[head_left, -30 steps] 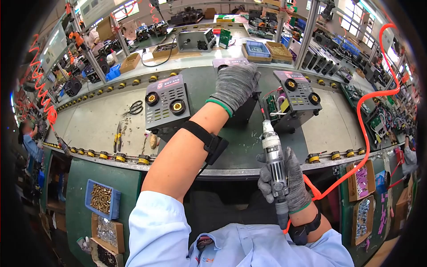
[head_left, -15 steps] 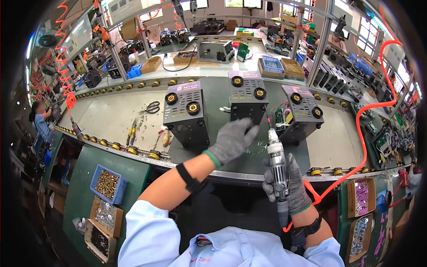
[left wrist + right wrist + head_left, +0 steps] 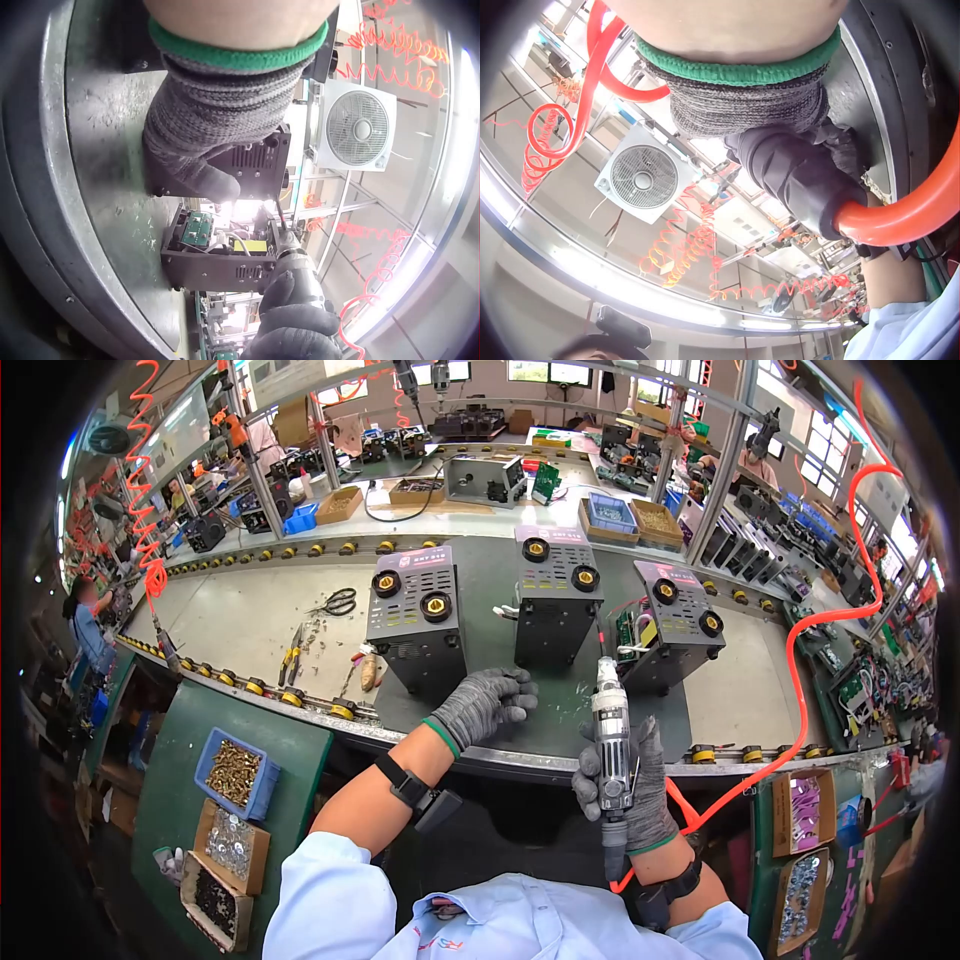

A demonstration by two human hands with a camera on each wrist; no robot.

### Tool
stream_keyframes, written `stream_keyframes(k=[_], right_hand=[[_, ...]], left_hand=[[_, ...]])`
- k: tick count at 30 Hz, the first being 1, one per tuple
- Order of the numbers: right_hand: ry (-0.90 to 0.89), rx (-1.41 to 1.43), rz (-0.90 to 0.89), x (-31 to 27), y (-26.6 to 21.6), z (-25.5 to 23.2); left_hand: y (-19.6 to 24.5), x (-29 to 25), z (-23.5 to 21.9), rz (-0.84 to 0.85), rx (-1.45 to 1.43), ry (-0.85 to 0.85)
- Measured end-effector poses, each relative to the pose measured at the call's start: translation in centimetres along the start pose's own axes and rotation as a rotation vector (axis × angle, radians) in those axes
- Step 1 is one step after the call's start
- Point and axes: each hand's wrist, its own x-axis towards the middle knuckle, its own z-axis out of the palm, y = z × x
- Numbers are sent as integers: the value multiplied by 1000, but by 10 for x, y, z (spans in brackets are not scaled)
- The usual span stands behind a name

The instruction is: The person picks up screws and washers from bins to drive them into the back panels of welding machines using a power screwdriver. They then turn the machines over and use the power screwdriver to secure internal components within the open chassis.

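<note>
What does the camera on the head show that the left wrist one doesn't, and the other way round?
Only the head view shows the scissors, the pliers and the blue bin of brass pieces.
Only the left wrist view shows the white square fan.
Both show the left hand, the open-sided metal box, and the right hand gripping a power tool.

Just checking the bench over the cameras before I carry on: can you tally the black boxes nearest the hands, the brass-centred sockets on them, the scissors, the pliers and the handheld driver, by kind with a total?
Black boxes: 3
Brass-centred sockets: 6, two per box
Scissors: 1
Pliers: 1
Driver, in the right hand: 1
Total: 12
</note>
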Motion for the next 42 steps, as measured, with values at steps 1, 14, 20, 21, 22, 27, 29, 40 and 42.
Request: stream_keyframes(k=[1, 14, 20, 21, 22, 27, 29, 40, 42], right_hand=[[5, 7, -2, 0, 1, 1], [-40, 15, 21, -7, -10, -12], [229, -446, 125, -49, 22, -19], [245, -488, 159, -52, 25, -21], [279, -555, 181, -53, 27, -14], [250, -610, 200, -54, 32, -9], [203, -654, 203, -54, 32, -9], [171, -647, 224, -54, 30, -14], [163, -653, 225, -54, 29, -13]], left_hand=[[-1, 0, 0, 1, -6, -4], [-5, -9, -21, -111, -171, -65], [-7, -8, -23, -32, -87, -72], [-6, -7, -22, -34, -33, -58], [-6, -8, -20, -40, -31, -58], [-2, -13, -6, -36, -6, -13], [-9, -1, -16, -45, -44, -35], [-7, 0, -15, 61, -163, -115], [-7, 4, -20, 29, -282, -223]])
